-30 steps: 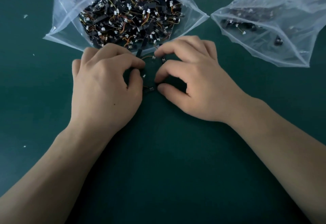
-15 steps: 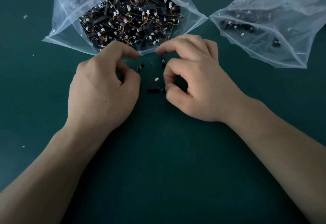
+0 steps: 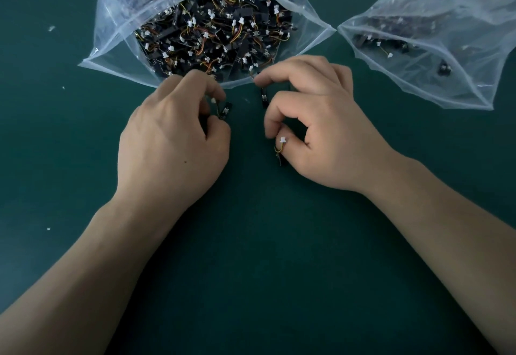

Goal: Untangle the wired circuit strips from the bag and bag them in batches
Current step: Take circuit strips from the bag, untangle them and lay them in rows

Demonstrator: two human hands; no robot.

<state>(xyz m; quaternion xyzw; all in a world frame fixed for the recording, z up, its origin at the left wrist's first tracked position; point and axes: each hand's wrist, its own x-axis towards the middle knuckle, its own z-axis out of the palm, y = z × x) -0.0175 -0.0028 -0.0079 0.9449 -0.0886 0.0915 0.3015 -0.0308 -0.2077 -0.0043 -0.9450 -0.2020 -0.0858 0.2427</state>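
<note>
Green mat (image 3: pixel 251 257) under everything. I see the left hand (image 3: pixel 170 142) curled, thumb and forefinger pinching a black strip (image 3: pixel 225 110) with a white plug, just below the mouth of the big bag (image 3: pixel 111 47). The right hand (image 3: pixel 321 131) is curled too, just right of the left hand and also below the big bag's mouth, the two hands apart. Its thumb and a bent finger nip a wired strip (image 3: pixel 281 148): white plug up, yellow-orange wire looped, black end hanging down. A third strip (image 3: pixel 263 98) sits under the right forefinger; I cannot tell if it is gripped or lying on the mat. The big bag lies open toward me, packed with a tangled pile (image 3: pixel 212 39) of strips. Right of the big bag, corners nearly touching, lies a second bag (image 3: pixel 446 83) with a few strips inside. Left of the big bag are white specks (image 3: pixel 51 28).
</note>
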